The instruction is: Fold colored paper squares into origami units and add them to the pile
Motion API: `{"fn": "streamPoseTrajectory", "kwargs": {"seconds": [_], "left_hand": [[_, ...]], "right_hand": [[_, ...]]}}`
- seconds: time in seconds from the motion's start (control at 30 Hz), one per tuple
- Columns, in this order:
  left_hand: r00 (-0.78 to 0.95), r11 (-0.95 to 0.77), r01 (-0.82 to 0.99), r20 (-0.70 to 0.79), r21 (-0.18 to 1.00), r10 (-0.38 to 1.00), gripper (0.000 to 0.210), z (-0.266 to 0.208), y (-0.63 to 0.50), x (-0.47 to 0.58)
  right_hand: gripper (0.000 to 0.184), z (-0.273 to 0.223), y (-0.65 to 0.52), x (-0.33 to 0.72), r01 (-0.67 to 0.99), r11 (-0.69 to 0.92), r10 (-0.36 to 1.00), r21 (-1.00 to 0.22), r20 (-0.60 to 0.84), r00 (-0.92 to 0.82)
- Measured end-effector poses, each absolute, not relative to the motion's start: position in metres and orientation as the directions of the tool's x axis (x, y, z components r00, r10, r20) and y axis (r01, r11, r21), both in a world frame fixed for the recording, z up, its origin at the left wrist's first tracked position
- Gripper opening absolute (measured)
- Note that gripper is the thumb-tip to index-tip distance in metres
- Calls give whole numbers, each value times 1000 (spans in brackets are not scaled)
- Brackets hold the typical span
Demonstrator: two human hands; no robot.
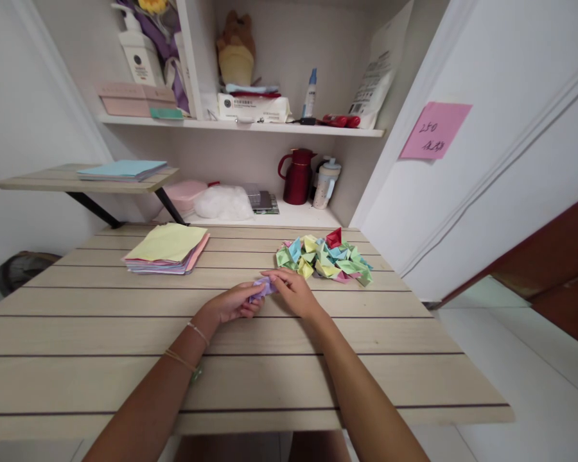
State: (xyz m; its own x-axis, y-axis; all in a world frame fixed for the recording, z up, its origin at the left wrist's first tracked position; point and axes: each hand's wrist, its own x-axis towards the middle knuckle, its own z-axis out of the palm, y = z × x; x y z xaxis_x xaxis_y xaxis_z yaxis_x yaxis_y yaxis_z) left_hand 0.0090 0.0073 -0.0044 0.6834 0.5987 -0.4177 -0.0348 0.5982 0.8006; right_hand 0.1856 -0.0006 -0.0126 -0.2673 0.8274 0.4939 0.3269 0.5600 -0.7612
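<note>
Between my two hands, just above the middle of the striped wooden desk [270, 372], is a small folded piece of purple paper [264, 287]. My left hand [238, 303] pinches it from the left, thumb on top and fingers curled below. From the right, my right hand [291, 290] closes its fingers on the paper's other side, covering part of it. Right behind my right hand lies a heap of folded paper boats [325, 256] in green, yellow, blue and pink, with a red one on top. The exact fold of the purple piece is partly hidden by my fingers.
A stack of coloured paper sheets [166, 247], yellow on top, lies at the left. More blue sheets [122, 169] rest on a small raised shelf [52, 178]. At the back stand a red jug [298, 176] and a pale tumbler [326, 184]. A pink note [436, 130] hangs on the right.
</note>
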Motion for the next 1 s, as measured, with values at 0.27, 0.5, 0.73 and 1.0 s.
{"fn": "streamPoseTrajectory", "kwargs": {"seconds": [0.27,0.5,0.73,1.0], "left_hand": [[710,654,-43,-438,755,552,16,-5,10,8],[722,682,-50,-446,729,529,13,-6,14,5],[717,704,42,-512,709,472,22,-7,18,-1],[683,646,123,-537,753,496,24,-9,19,-3]], "right_hand": [[25,-20,3,185,299,546,837,-783,499,-224],[27,-16,-2,187,183,468,855,-864,391,-340],[24,-15,-1,191,214,487,842,-847,389,-375],[27,-11,-4,192,176,501,802,-847,379,-461]]}}
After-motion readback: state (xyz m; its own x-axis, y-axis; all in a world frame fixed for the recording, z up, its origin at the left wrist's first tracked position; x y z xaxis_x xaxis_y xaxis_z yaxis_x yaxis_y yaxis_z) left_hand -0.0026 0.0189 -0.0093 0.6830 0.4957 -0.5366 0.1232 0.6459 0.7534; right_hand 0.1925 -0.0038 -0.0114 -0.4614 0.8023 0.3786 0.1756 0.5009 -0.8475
